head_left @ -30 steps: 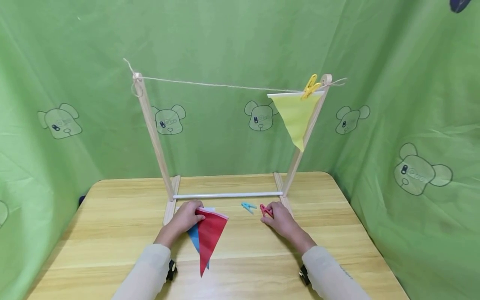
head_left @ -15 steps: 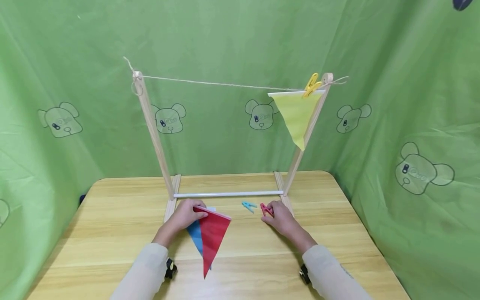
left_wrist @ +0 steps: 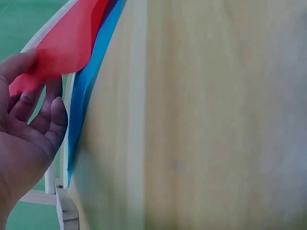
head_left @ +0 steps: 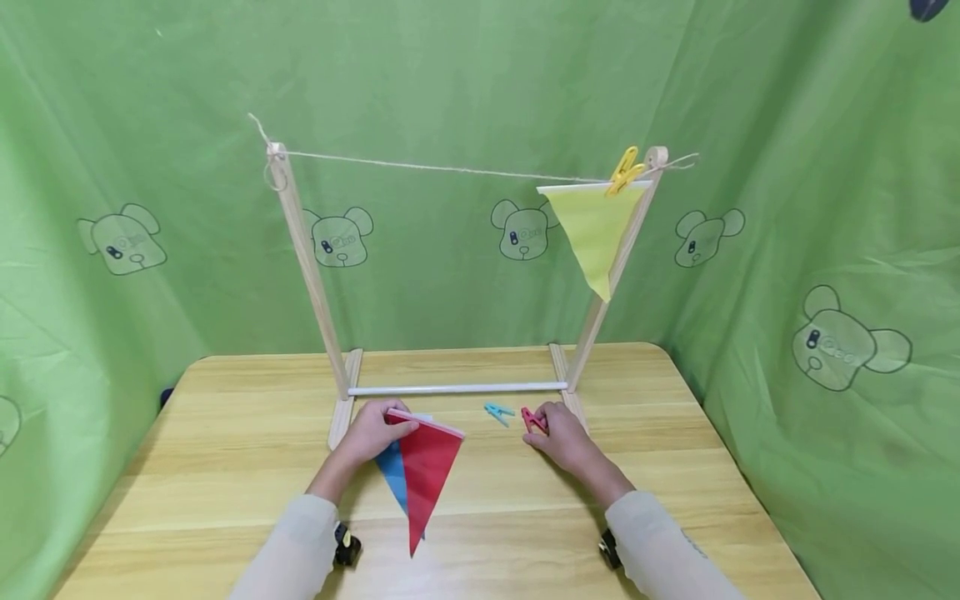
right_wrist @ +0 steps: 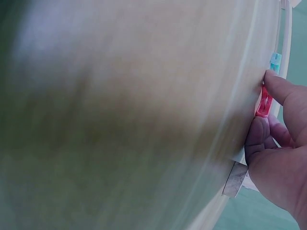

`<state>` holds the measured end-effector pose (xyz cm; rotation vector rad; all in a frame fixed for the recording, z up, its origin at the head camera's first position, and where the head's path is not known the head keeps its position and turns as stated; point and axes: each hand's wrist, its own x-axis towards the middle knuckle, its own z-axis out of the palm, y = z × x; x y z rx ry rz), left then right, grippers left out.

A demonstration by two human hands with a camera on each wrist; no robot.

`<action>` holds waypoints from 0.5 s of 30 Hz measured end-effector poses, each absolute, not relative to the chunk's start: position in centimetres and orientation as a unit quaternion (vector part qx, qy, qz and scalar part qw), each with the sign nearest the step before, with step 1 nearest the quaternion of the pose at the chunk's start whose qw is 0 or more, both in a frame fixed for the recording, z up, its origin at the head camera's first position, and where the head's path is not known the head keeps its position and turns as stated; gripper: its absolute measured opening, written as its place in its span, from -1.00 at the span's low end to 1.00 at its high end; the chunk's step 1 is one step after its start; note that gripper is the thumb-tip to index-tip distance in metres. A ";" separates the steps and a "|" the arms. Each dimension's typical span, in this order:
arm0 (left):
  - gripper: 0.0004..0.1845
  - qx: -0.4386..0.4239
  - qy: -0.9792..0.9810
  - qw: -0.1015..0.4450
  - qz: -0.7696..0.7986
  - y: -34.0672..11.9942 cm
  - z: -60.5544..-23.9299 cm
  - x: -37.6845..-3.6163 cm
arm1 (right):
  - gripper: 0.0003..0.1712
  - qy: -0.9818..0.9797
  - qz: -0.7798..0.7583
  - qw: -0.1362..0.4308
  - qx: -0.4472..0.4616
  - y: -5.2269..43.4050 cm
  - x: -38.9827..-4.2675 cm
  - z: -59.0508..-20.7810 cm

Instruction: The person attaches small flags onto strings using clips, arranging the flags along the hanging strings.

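Left hand (head_left: 372,433): you pinch the red flag (head_left: 422,467) by its top corner, above the blue flag (head_left: 392,475) on the table (head_left: 225,467).
Right hand (head_left: 564,437): you pinch the red peg (head_left: 532,420), seemingly on the table.

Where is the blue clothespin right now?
In the head view the blue clothespin lies on the table, just in front of the rack's white crossbar, left of the red clothespin pinched by the right hand.
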<state>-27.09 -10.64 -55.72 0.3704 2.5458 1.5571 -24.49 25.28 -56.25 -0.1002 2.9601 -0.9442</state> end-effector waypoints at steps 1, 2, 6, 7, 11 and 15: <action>-0.90 0.122 0.843 0.067 0.520 -10.6 -55.8 -27.0 | -0.62 0.952 -0.304 0.017 -0.032 25.3 -24.5 -56.3; -0.90 0.121 0.841 0.066 0.523 -10.6 -55.9 -27.0 | -0.62 0.952 -0.304 0.017 -0.032 25.3 -24.5 -56.3; -0.90 0.113 0.835 0.066 0.535 -10.5 -56.1 -26.8 | -0.63 0.952 -0.305 0.011 -0.034 25.2 -24.4 -56.3; -0.90 0.110 0.832 0.066 0.539 -10.4 -56.1 -26.8 | -0.63 0.952 -0.304 0.009 -0.035 25.1 -24.4 -56.3; -0.92 0.103 0.826 0.062 0.551 -10.3 -56.2 -26.7 | -0.63 0.952 -0.303 0.006 -0.037 25.1 -24.3 -56.3; -0.91 0.093 0.822 0.058 0.559 -10.1 -56.4 -26.8 | -0.63 0.953 -0.300 0.005 -0.038 25.2 -24.3 -56.2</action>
